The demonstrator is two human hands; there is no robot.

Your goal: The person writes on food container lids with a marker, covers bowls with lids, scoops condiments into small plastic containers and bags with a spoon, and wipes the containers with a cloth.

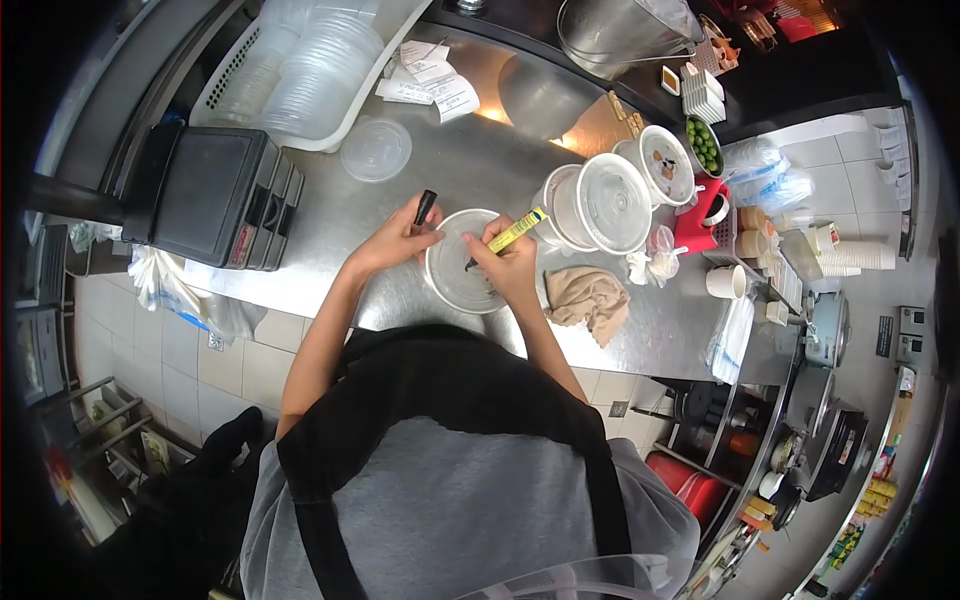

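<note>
My right hand (pixel 507 262) grips a yellow marker (pixel 518 229), its dark tip down at the clear lid of a round container (pixel 457 272) on the steel counter. At the container's left rim is my left hand (pixel 405 240), its fingers closed on a black marker cap (pixel 426 207). To the right of my right hand lies a crumpled tan cloth (pixel 588 303). Lidded white containers (pixel 613 203) stand just beyond it. A loose clear lid (pixel 376 150) rests on the counter past my left hand.
A white basket of plastic lids and tubs (pixel 330 135) stands at the back left, beside a dark drawer box (pixel 200 197). Paper receipts (pixel 430 82) lie at the back. Farther right are a bowl of green fruit (pixel 704 145), a red holder (pixel 699 222) and a white cup (pixel 726 282).
</note>
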